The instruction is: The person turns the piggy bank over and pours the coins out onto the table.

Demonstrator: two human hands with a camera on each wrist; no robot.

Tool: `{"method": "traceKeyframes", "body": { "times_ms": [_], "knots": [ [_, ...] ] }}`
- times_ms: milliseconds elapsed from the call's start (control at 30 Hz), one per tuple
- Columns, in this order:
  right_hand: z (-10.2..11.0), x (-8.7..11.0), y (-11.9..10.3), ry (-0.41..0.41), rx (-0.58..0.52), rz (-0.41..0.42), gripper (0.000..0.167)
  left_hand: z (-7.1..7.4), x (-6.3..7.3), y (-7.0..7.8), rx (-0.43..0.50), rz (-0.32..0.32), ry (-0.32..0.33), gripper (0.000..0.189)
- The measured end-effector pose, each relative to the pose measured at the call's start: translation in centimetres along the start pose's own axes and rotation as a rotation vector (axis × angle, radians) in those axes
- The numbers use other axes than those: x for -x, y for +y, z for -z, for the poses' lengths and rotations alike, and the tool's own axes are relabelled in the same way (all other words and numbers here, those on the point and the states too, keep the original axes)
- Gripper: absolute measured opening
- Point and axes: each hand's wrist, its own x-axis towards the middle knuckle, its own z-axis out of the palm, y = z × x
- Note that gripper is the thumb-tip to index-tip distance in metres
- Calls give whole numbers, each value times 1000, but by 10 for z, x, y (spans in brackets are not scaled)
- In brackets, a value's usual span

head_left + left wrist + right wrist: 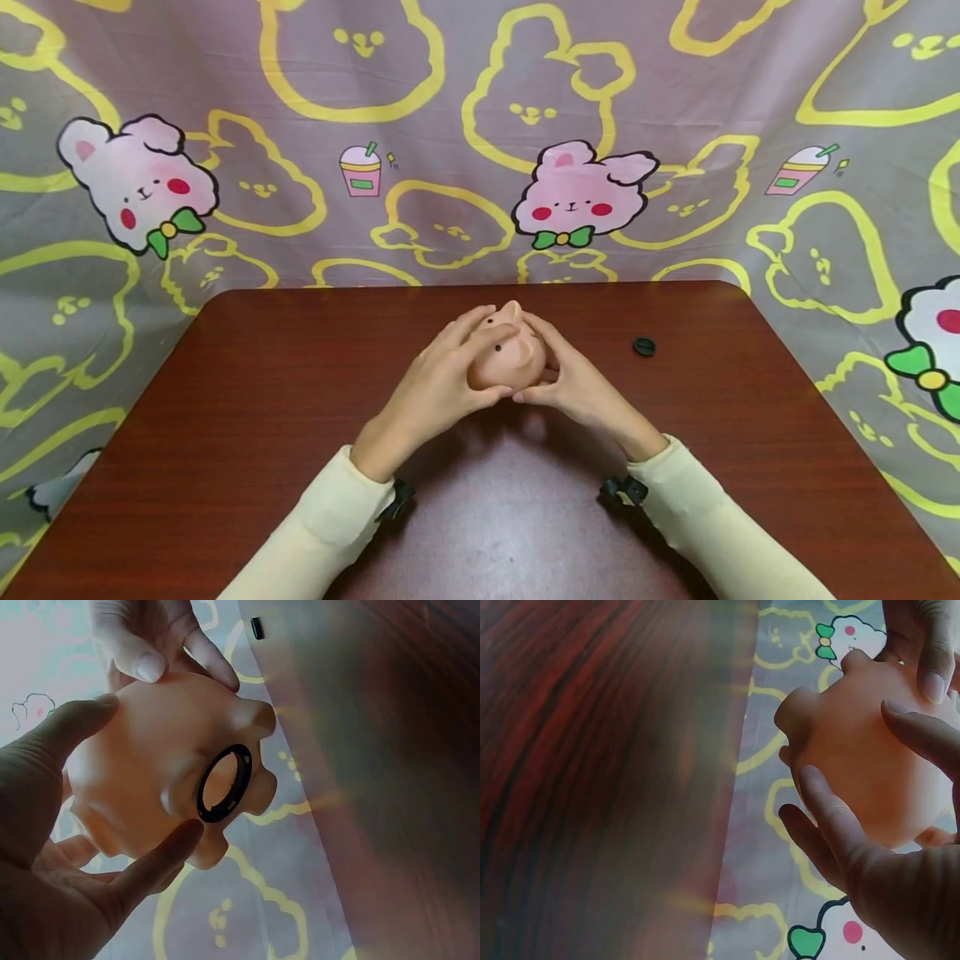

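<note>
Firstly, head view: one piggy bank (512, 371), pinkish, with pointed ears and small black eyes, held up over the far middle of a reddish-brown table (300, 375). Left hand (444, 372): curved round one side of it. Right hand (588, 393): curved round the other, thumb tips close together at the near side. One black disc (644, 347), with a bar across its face, flat on the table to the right, apart from both hands. Two cream sleeves (330, 521). One backdrop cloth (435, 150), printed with rabbits and drink cups.

Left wrist view: underside of the bank, stubby legs showing; set among them, one black ring (202, 801) around a round opening. A left fingertip lies at the ring's edge; the left grip is spread wide but holding.

Right wrist view: smooth body of the bank, right fingers splayed against it, gripping; left-hand digits at the upper right.
</note>
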Motion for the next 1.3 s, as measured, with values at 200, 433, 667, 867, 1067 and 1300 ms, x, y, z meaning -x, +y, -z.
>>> {"method": "traceKeyframes", "body": {
  "times_ms": [200, 433, 667, 867, 1067, 1300],
  "knots": [
    [-1, 0, 1, 21, 6, 16, 106, 1, 0, 0, 29, 15, 2, 72],
    [0, 1, -1, 108, -30, -1, 104, 1, -3, -12, 316, 119, 45, 73],
    [0, 1, -5, 107, -166, -48, 99, 0, -2, -16, 532, 135, 43, 73],
    [1, 1, -5, 141, -12, 37, 100, -5, -2, -21, 506, 113, -45, 78],
    [-3, 3, -10, 185, 412, 264, 100, -12, 2, -26, 496, 91, -86, 82],
    [-13, 6, -15, 235, 769, 387, 103, -20, 7, -35, 440, 63, -63, 96]
  ]
}}
